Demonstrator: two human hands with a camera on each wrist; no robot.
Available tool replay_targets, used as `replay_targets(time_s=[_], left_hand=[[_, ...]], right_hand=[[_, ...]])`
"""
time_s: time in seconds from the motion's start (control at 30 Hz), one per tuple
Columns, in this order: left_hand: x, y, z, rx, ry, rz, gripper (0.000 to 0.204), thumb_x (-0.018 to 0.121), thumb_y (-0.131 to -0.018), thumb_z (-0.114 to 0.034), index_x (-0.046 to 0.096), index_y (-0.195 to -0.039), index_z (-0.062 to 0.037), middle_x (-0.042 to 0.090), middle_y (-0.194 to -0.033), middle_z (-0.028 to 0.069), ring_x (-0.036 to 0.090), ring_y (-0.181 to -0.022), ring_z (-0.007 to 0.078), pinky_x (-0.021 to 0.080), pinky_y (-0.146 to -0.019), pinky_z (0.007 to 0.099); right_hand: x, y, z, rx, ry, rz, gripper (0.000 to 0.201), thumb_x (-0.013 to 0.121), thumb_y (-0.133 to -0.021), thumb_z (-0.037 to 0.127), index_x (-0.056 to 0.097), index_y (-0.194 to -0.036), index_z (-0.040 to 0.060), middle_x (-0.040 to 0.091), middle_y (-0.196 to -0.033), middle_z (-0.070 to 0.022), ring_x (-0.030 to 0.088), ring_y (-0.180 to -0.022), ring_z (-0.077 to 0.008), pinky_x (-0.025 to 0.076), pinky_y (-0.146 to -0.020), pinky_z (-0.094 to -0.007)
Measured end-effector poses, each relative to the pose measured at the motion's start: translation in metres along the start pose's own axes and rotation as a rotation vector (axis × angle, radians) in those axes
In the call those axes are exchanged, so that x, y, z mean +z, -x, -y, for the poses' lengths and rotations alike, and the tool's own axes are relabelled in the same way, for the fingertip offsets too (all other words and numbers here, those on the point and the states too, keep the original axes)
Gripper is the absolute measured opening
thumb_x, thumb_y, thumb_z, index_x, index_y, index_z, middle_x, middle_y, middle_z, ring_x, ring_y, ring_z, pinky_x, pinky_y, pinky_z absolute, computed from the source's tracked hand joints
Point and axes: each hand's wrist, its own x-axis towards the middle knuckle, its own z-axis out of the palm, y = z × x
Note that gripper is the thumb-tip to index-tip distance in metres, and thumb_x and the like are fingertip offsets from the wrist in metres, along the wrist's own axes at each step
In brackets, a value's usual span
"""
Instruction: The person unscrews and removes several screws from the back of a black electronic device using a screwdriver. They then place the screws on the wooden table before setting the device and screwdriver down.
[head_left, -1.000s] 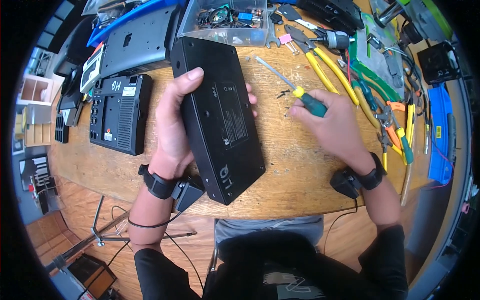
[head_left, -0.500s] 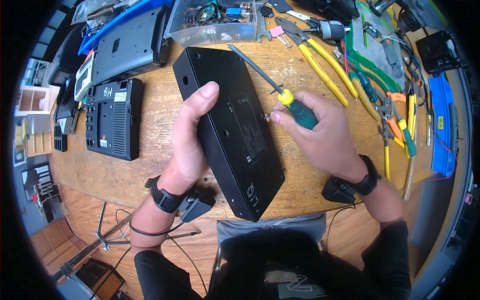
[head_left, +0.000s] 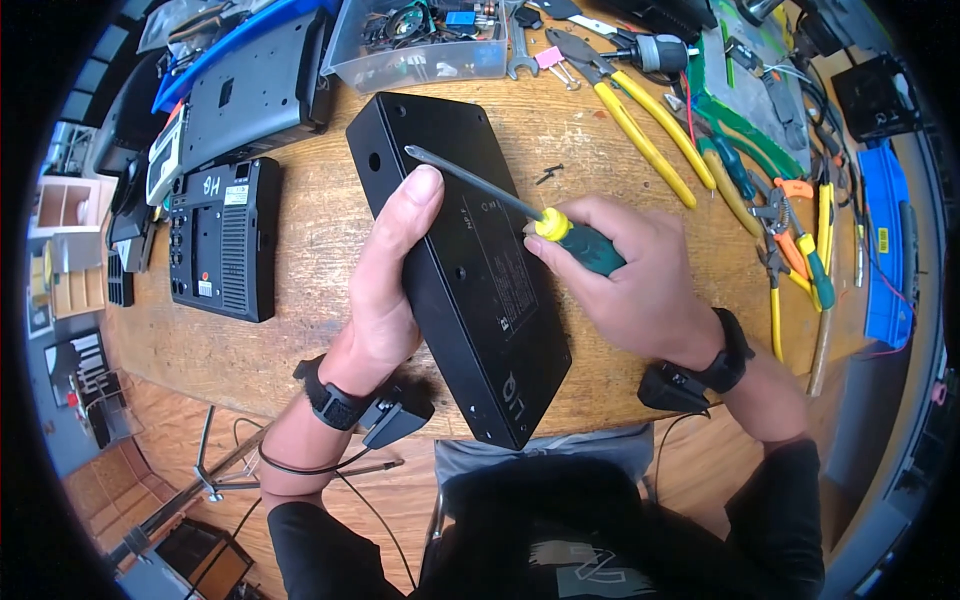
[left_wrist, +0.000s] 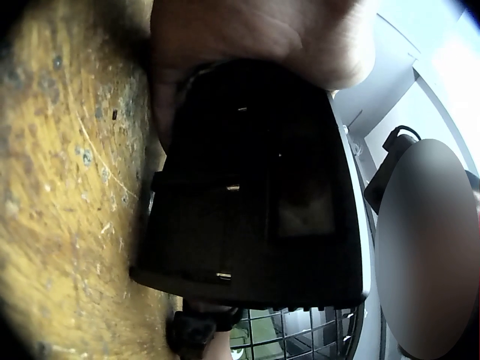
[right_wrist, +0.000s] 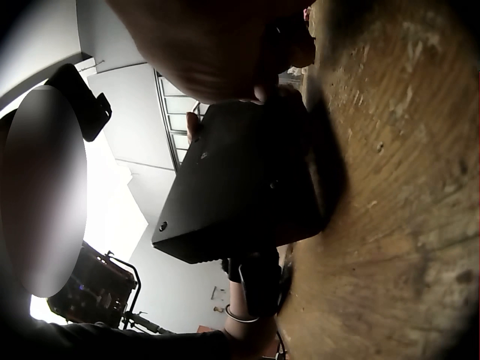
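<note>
A black rectangular box (head_left: pixel 480 300) with a label and several screw holes is tilted over the table. My left hand (head_left: pixel 385 270) grips its left long side, thumb over the top edge. In my right hand (head_left: pixel 640 280) is a screwdriver (head_left: pixel 590 247) with a green and yellow handle, its shaft slanting across the box's upper part. The right fingertips are at the box's right edge; whether they hold anything small there is hidden. The left wrist view shows the box (left_wrist: pixel 247 225) beneath the palm, and the right wrist view shows the box (right_wrist: pixel 240 172) below the right hand.
Small dark screws (head_left: pixel 549 173) lie beyond the box. A black device (head_left: pixel 225 240) is at the left, a larger black panel (head_left: pixel 250 95) behind it. At the back stands a clear parts bin (head_left: pixel 420 68); pliers (head_left: pixel 650 140) and other tools cover the right side.
Both hands have come closer together, the box shifting right and nearer the body. The right hand has moved left to the box's edge, and the screwdriver shaft now lies across over the box.
</note>
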Motion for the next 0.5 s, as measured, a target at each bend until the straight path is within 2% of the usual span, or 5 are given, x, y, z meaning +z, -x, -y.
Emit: replay_targets(time_s=[0.07,0.17,0.3,0.37,0.5], left_hand=[[-0.001,0.000,0.000,0.016,0.012,-0.017,0.046,0.054,-0.105,-0.047,0.062,-0.123,-0.0054,0.071,-0.109,0.0096,0.069,-0.095,0.0153,0.056,-0.086,0.0296],[-0.003,-0.002,0.000,0.012,0.018,-0.030,0.046,0.054,-0.104,-0.047,0.061,-0.125,-0.0053,0.070,-0.110,0.0101,0.070,-0.096,0.0169,0.057,-0.087,0.0313],[0.000,-0.001,-0.008,0.000,-0.017,0.002,0.051,0.054,-0.104,-0.048,0.059,-0.128,-0.0028,0.070,-0.109,0.0122,0.072,-0.096,0.0220,0.059,-0.087,0.0358],[-0.001,-0.001,-0.013,0.001,-0.017,0.035,0.054,0.054,-0.103,-0.049,0.059,-0.129,-0.0014,0.070,-0.108,0.0137,0.072,-0.094,0.0242,0.060,-0.086,0.0381],[-0.015,-0.008,-0.025,0.009,-0.120,0.058,0.071,0.048,-0.102,-0.056,0.054,-0.136,0.0060,0.071,-0.111,0.0221,0.075,-0.091,0.0322,0.064,-0.083,0.0429]], right_hand=[[0.000,0.001,-0.003,0.023,-0.052,0.016,0.019,0.082,-0.089,0.014,0.071,-0.098,0.0017,0.069,-0.074,-0.0148,0.069,-0.063,-0.0309,0.051,-0.057,-0.0367],[-0.015,-0.002,0.003,0.180,-0.072,0.211,0.020,0.081,-0.090,0.017,0.073,-0.101,0.0015,0.068,-0.074,-0.0154,0.066,-0.061,-0.0287,0.050,-0.057,-0.0356],[-0.016,-0.006,-0.004,0.145,-0.199,0.111,0.022,0.078,-0.094,0.019,0.073,-0.106,0.0012,0.067,-0.073,-0.0084,0.061,-0.061,-0.0172,0.049,-0.061,-0.0308],[-0.038,-0.010,0.002,0.269,-0.118,0.150,0.023,0.076,-0.096,0.020,0.072,-0.109,0.0005,0.069,-0.079,-0.0053,0.059,-0.067,-0.0113,0.049,-0.065,-0.0278],[-0.048,-0.014,0.000,0.184,-0.150,-0.044,0.023,0.071,-0.098,0.015,0.068,-0.116,-0.0001,0.069,-0.098,-0.0056,0.060,-0.081,-0.0082,0.049,-0.074,-0.0242]])
